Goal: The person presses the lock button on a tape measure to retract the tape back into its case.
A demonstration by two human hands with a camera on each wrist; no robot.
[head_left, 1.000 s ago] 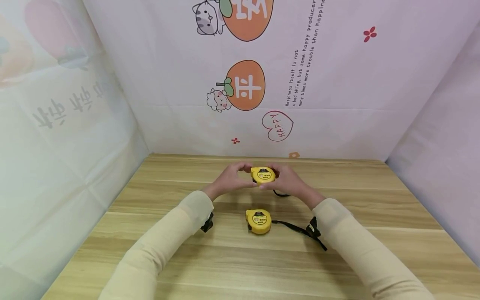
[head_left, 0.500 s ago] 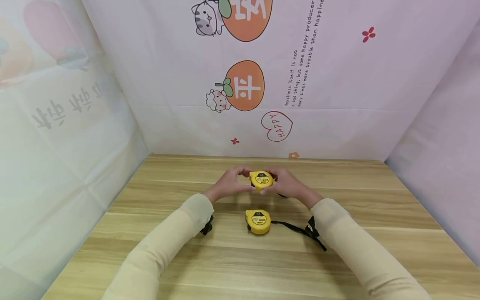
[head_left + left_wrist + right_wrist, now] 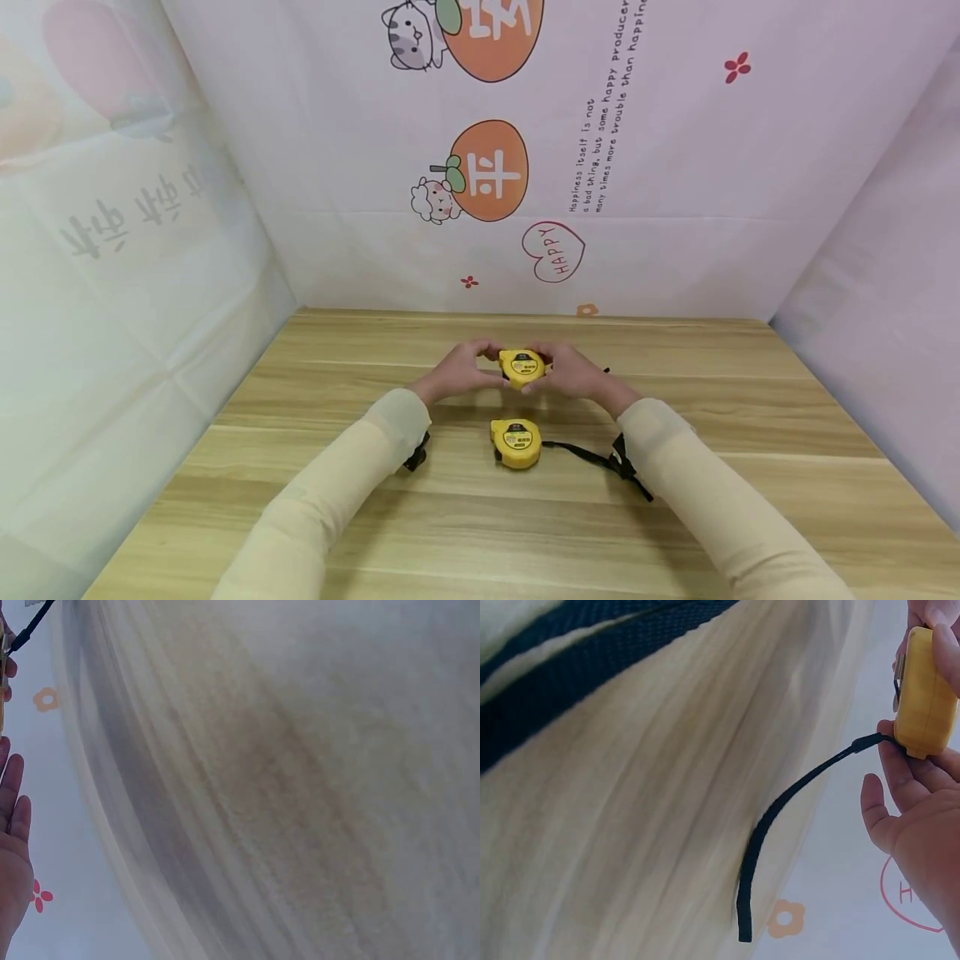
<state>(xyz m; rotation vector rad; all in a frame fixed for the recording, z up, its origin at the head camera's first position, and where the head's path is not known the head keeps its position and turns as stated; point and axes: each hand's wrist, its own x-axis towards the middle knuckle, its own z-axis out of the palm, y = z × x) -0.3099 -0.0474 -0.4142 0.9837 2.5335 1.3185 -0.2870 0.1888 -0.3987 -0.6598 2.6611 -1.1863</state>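
Between both hands a yellow tape measure (image 3: 522, 368) is held up over the far half of the table. My left hand (image 3: 463, 369) grips its left side with fingertips and thumb; my right hand (image 3: 570, 372) holds the right side. From its end hangs a black wrist strap (image 3: 769, 814), seen in the right wrist view. A second, matching tape measure (image 3: 517, 443) lies on the table nearer to me, its black strap (image 3: 581, 453) stretching right toward the right sleeve. In the left wrist view, only part of the left hand (image 3: 13, 855) shows at the edge.
The wood-grain table (image 3: 480, 533) ends at a white printed cloth (image 3: 675, 233) behind, with cloth walls on both sides. Black wrist-worn devices sit under each sleeve (image 3: 337, 475).
Both hands have moved slightly nearer to me, bringing the held tape measure closer to the one on the table. That second tape measure has stayed put.
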